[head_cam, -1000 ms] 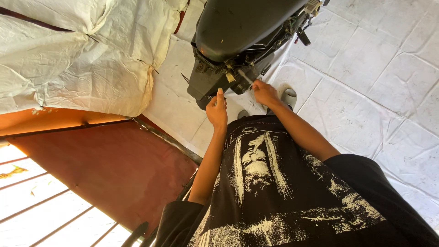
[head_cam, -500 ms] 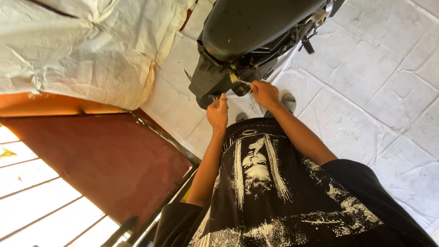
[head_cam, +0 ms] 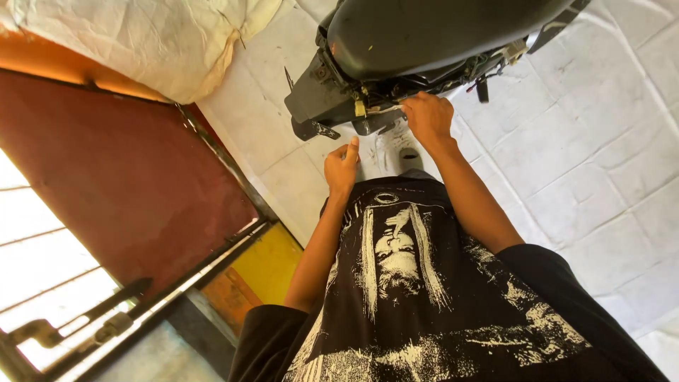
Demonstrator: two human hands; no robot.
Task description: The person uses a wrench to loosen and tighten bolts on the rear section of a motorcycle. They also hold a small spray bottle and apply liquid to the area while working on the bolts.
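We see no package, sign or screen anywhere around the black scooter seat (head_cam: 438, 32); the nearest thing to a label is a small pale yellow tag (head_cam: 359, 108) just under the seat's front edge, roughly rectangular and hanging among dark parts; whether anything is printed on it we cannot tell.

A home porch used as a workshop: partly stripped motorbike (head_cam: 424, 49) on white floor tiles (head_cam: 566, 141) beside a metal gate (head_cam: 106, 318).
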